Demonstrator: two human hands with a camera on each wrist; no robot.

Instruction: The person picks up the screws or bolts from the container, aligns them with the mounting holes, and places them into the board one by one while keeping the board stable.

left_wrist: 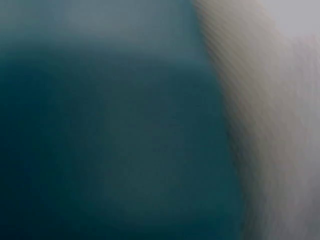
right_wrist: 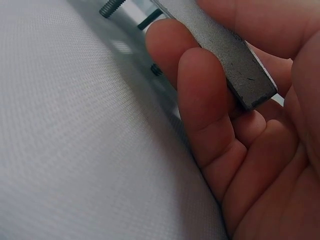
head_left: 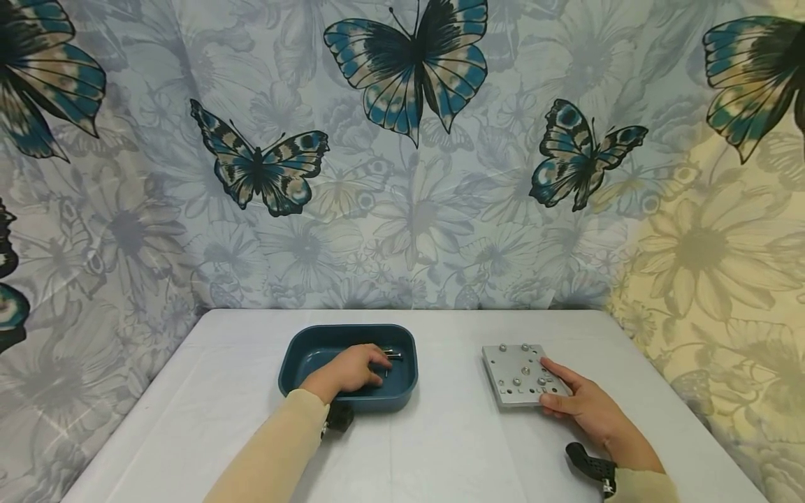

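Note:
My left hand (head_left: 355,368) reaches over the near wall of a dark teal tray (head_left: 302,349), its fingers loosely bent and pointing down inside. A gap shows between thumb and index finger. Right by the fingertips lie a few metal screws (head_left: 393,355). The left wrist view is filled by the blurred teal tray wall (left_wrist: 150,135). On the right, my right hand (head_left: 588,405) grips a silver metal plate (head_left: 509,360) by its right edge, thumb on the near side. Screw heads (head_left: 525,371) and holes dot its top. Threaded screw ends (right_wrist: 112,7) stick out underneath, above the cloth.
A white cloth (head_left: 449,433) covers the table, whose far edge meets a butterfly-printed curtain (head_left: 415,230). Black wrist mounts (head_left: 591,462) sit at both cuffs. The tray stands left of centre, apart from the plate.

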